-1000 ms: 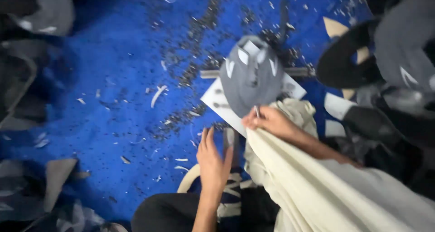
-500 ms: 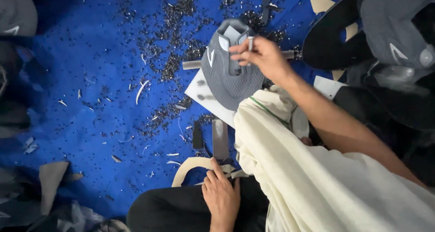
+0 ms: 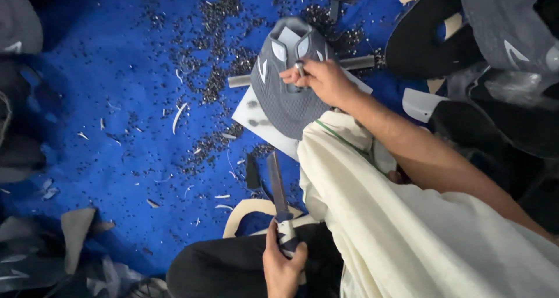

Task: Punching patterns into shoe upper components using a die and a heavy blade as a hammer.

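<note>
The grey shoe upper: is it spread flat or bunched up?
Spread flat. The grey shoe upper lies opened out on a white board, the right hand pressing a small tool onto it. The left hand grips a knife.

The shoe upper (image 3: pixel 285 94) is grey knitted cloth, matt. The knife (image 3: pixel 276 184) blade looks dull metal. The blue floor cover (image 3: pixel 116 100) looks like coarse cloth.

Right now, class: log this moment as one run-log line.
left hand: grips knife | right hand: presses punch on grey shoe upper | surface: blue mat, scraps
</note>
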